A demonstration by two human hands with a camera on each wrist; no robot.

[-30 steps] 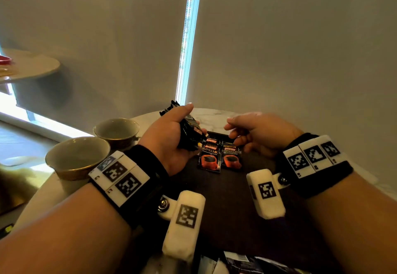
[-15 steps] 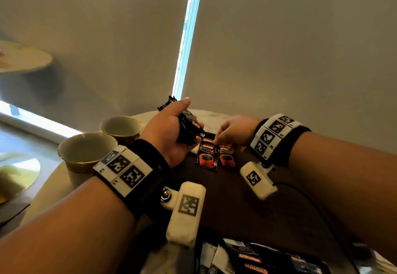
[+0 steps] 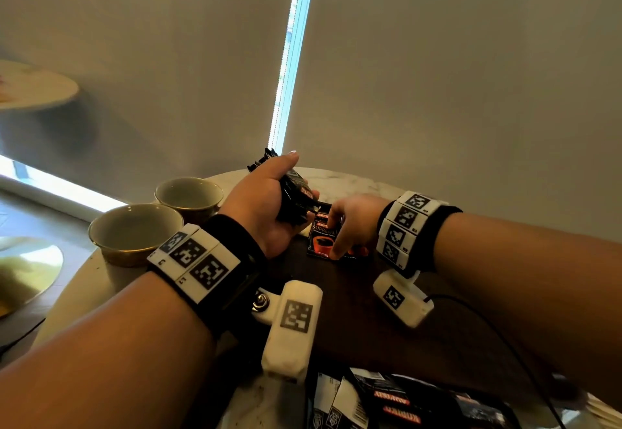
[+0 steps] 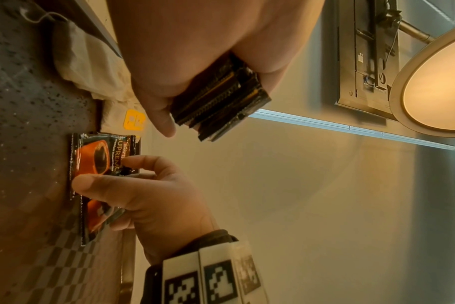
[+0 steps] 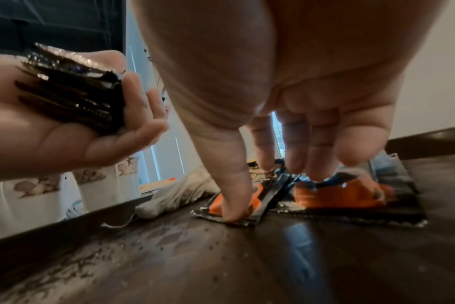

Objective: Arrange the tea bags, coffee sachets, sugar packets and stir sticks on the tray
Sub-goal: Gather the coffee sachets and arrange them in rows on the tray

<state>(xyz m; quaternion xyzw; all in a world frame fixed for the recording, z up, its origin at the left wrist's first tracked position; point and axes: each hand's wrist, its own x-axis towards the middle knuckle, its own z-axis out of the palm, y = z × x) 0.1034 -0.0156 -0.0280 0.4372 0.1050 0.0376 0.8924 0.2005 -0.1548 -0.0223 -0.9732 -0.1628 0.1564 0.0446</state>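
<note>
The left hand [image 3: 266, 206] holds a thick stack of coffee sachets [image 4: 221, 98] above the far part of the dark tray [image 3: 353, 310], with its fingers [image 5: 140, 107] curled around the stack. The right hand [image 3: 353, 223] is down on the tray, and its thumb and fingers [image 4: 91, 185] press, fairly straight, on two sachets [image 5: 346, 195] that lie flat side by side near the far edge; they seem to overlap a little at the middle. I think the person is lining them up into a row. The risk here is that the glossy sachets slide on the smooth tray when pushed, so one may go under the other or turn crooked. Also, the stack in the left hand is slippery and fanned out, so a looser hold could let some sachets fall on the row. A tea bag [image 4: 91, 61] lies just beside the sachets by the tray edge and may be pushed off. Two cups [image 3: 134, 230] stand on the tabletop [image 3: 343, 179] to the left, well apart.
</note>
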